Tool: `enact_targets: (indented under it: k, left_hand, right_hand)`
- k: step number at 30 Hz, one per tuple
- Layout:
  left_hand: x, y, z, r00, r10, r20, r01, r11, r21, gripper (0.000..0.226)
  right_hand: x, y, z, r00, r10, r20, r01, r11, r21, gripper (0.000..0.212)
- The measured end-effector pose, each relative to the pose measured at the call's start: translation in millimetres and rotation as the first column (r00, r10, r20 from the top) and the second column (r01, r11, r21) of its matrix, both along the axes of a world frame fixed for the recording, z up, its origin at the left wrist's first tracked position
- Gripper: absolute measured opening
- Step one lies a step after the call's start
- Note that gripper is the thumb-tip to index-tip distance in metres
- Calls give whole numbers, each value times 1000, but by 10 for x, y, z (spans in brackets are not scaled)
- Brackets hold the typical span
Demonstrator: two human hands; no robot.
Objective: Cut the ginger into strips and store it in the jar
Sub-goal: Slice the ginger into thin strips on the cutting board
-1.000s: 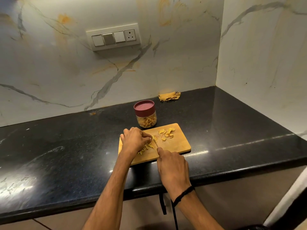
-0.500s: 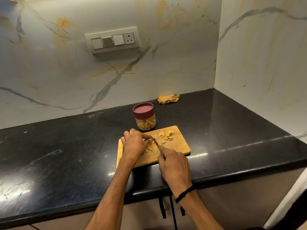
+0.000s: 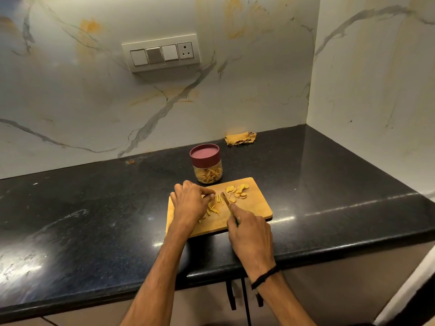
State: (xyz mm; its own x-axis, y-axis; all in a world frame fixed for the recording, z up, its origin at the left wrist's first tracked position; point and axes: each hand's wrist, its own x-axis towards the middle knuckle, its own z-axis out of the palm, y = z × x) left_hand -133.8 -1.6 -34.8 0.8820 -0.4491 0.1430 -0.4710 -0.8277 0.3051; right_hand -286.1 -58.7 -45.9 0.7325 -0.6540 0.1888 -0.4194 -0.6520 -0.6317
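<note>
No legible text, label, brand, number or sign anywhere in view. Nothing printed to make out on the jar (image 3: pixel 207 169) or its plain maroon lid (image 3: pixel 204 153), on the switch panel (image 3: pixel 162 54) on the wall above the jar, or on the wooden cutting board (image 3: pixel 256 205) just in front of the jar.

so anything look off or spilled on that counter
Nothing much. The ginger strips and slices all lie on the board, and the jar stands upright with its lid on. Only a small orange speck on the counter by the wall, and a crumpled yellow cloth at the back.
</note>
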Motion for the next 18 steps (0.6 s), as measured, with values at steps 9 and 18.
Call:
enact_targets:
  k: [9, 18]
  left_hand:
    - [37, 43, 4, 999, 45, 21, -44, 998, -52, 27]
    - [52, 33, 13, 998, 54, 18, -52, 996, -78, 28]
  right_hand:
    - [69, 90, -50, 999, 44, -29, -44, 999, -22, 42]
    - [107, 50, -58, 1000, -3, -30, 1, 998, -65, 44]
